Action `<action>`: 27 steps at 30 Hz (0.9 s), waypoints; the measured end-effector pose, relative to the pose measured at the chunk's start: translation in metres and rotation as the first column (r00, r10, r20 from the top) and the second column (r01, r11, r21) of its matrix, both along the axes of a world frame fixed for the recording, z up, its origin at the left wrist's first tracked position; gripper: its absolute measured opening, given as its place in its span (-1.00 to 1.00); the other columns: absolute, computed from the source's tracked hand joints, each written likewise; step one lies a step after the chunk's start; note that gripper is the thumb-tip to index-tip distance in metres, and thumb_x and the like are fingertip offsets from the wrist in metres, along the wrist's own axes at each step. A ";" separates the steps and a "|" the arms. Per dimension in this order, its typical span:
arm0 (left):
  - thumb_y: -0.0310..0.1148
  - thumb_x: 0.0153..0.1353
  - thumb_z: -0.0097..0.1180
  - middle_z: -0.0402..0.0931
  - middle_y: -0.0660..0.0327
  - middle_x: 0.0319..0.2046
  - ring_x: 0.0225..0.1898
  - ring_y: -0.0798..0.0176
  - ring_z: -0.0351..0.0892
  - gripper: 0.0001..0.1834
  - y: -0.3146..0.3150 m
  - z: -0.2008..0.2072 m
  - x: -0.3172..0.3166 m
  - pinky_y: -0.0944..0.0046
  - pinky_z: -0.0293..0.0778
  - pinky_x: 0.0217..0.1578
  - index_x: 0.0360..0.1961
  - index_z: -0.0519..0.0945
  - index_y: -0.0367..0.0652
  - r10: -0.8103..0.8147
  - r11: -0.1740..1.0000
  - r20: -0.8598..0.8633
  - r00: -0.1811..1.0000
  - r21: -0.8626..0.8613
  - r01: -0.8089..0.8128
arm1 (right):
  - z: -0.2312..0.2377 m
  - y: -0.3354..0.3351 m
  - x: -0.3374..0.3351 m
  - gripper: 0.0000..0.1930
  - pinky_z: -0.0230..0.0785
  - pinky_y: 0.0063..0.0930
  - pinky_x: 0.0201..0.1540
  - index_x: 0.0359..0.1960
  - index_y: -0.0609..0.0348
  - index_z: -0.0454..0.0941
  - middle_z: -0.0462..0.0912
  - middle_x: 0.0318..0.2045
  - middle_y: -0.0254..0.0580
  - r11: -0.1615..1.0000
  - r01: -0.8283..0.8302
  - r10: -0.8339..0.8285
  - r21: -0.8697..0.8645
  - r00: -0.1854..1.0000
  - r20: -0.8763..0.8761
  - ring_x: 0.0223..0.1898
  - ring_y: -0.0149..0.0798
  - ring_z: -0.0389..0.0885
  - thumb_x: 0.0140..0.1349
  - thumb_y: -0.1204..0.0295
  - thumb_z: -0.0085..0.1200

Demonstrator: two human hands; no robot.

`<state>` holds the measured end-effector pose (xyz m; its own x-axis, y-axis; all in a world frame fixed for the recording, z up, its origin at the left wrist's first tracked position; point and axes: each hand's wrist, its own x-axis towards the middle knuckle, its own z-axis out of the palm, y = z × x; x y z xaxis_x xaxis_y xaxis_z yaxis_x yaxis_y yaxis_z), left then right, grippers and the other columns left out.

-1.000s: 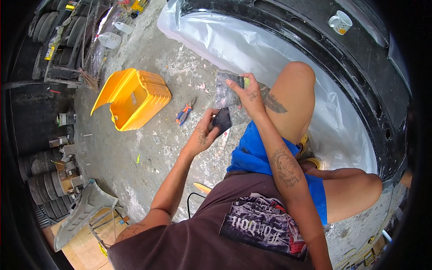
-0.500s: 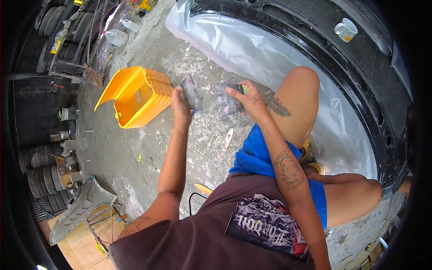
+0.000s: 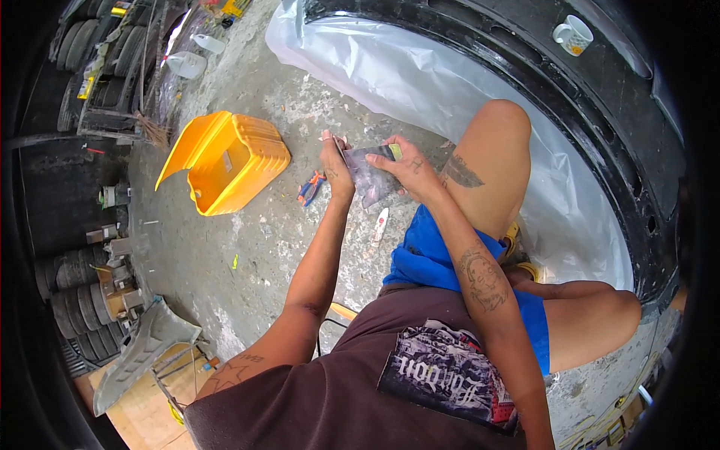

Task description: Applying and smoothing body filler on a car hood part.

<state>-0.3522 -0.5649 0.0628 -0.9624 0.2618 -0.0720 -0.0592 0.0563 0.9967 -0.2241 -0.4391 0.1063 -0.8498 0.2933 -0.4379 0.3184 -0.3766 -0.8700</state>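
My right hand (image 3: 409, 169) grips a cloudy grey, plastic-looking pouch (image 3: 367, 178) with a dark top edge and a yellow-green patch. Its thumb lies across the front. Against the pouch's left side, my left hand (image 3: 337, 166) has its fingers closed around a thin dark flat piece (image 3: 343, 152), seen nearly edge-on; its kind is not clear. Both hands are close together above the concrete floor. Blue-and-red-handled pliers (image 3: 310, 187) lie on the floor left of my left hand. Below the pouch rests a slim white tool with a red mark (image 3: 380, 226).
A cut-open yellow plastic container (image 3: 259, 161) lies on the left. Clear plastic sheeting (image 3: 420, 82) spreads under a long curved black panel (image 3: 555, 97), which carries a white mug (image 3: 574, 36). Clear jugs (image 3: 187, 64) and stacked tyres (image 3: 71, 300) are farther left.
My left hand has moved right with its flat piece, up against the pouch. The pliers have come into full view on the floor. My right hand has barely moved.
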 end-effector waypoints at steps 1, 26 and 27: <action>0.12 0.46 -0.26 0.24 0.33 -0.55 -0.46 0.37 0.23 -0.47 -0.001 0.001 0.001 0.31 0.24 -0.37 -0.51 0.30 -0.06 0.004 1.000 -0.002 1.000 -0.003 -0.004 | -0.001 0.000 -0.001 -0.39 0.32 -0.36 -0.58 0.00 0.12 0.40 0.57 -0.38 -0.26 1.000 -0.004 0.004 -0.003 1.000 -0.002 -0.42 -0.39 0.52 0.07 0.06 0.41; -0.10 0.17 0.34 0.38 -0.03 -0.73 -0.69 -0.14 0.36 -0.52 -0.041 0.092 -0.022 0.06 0.30 -0.65 -0.55 0.36 -0.22 -0.652 0.651 -0.512 0.559 -0.756 0.068 | 0.008 0.003 0.000 -0.62 0.30 -0.40 -0.77 -0.07 0.15 0.38 0.49 -0.48 -0.19 0.954 0.061 -0.041 0.293 0.996 -0.076 -0.60 -0.34 0.46 0.36 0.09 0.08; -0.10 0.17 0.34 0.38 -0.03 -0.73 -0.69 -0.14 0.36 -0.52 -0.046 0.088 -0.017 0.06 0.30 -0.65 -0.55 0.36 -0.22 -0.654 0.654 -0.513 0.555 -0.752 0.075 | 0.007 0.005 0.001 -0.62 0.27 -0.43 -0.77 -0.07 0.14 0.40 0.48 -0.50 -0.21 0.951 0.078 -0.056 0.299 0.995 -0.082 -0.62 -0.36 0.43 0.36 0.08 0.08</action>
